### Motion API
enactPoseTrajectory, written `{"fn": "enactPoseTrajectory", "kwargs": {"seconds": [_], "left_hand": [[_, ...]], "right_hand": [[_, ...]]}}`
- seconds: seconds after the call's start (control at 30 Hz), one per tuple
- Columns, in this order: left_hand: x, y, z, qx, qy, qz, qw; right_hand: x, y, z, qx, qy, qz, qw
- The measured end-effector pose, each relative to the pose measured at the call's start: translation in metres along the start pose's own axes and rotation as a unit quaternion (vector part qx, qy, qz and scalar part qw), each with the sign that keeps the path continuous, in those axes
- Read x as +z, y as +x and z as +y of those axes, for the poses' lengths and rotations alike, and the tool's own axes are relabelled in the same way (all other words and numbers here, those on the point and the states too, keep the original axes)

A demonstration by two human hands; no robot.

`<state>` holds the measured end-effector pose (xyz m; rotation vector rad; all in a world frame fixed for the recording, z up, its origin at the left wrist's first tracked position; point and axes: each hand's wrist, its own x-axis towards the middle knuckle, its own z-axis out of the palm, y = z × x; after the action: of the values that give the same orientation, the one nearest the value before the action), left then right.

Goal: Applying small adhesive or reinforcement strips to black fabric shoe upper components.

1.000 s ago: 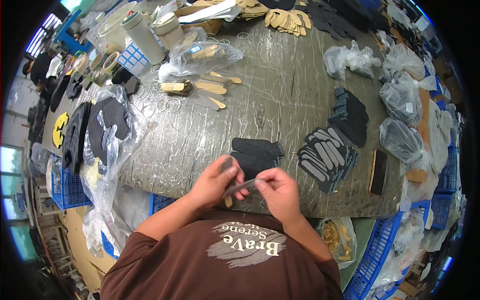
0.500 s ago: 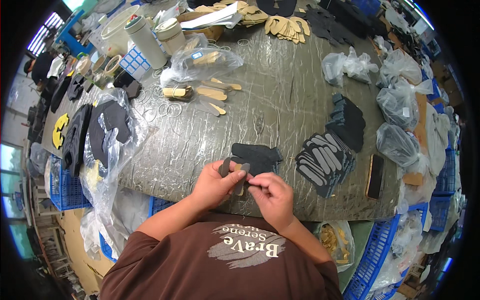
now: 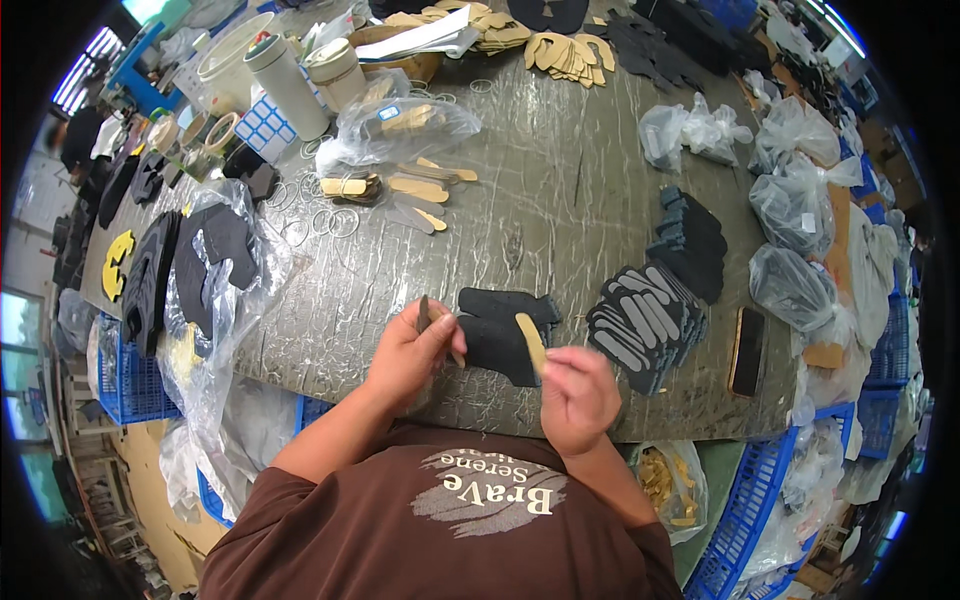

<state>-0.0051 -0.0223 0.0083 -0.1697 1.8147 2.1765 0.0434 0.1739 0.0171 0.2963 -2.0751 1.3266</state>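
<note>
My right hand (image 3: 580, 395) pinches the lower end of a curved tan strip (image 3: 530, 338), which stands up from the fingertips. My left hand (image 3: 405, 350) is closed around a thin grey-brown strip (image 3: 423, 312); a tan end pokes out below its fingers. Between and beyond both hands lie flat black cut pieces (image 3: 500, 345) on the table. Right of them is a fanned stack of black pieces with grey strips (image 3: 645, 315) on top. A further pile of black pieces (image 3: 692, 245) sits behind that stack.
Bundled tan strips (image 3: 350, 188) and loose rings lie at the far left, near a clear plastic bag (image 3: 410, 130). A phone (image 3: 747, 352) rests by the right edge. Knotted plastic bags (image 3: 790, 285) line the right side. Blue baskets (image 3: 740, 520) stand beside the table.
My hands have moved apart. The right hand has drawn away to the right with a tan strip, while the left keeps the grey-brown strip and has shifted slightly left.
</note>
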Motion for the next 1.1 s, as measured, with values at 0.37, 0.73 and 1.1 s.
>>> {"fn": "enactPoseTrajectory", "kwargs": {"seconds": [0.37, 0.73, 1.1], "left_hand": [[0.011, -0.01, 0.0, 0.171, 0.255, -0.103, 0.946], [0.014, -0.016, 0.011, 0.447, 0.524, -0.119, 0.715], [0.009, -0.013, 0.012, 0.341, 0.379, -0.159, 0.845]], "right_hand": [[0.014, -0.004, -0.011, 0.096, 0.078, -0.179, 0.976], [0.013, -0.007, -0.011, 0.362, 0.232, -0.109, 0.896], [0.012, -0.011, -0.004, 0.366, 0.304, -0.121, 0.871]]}}
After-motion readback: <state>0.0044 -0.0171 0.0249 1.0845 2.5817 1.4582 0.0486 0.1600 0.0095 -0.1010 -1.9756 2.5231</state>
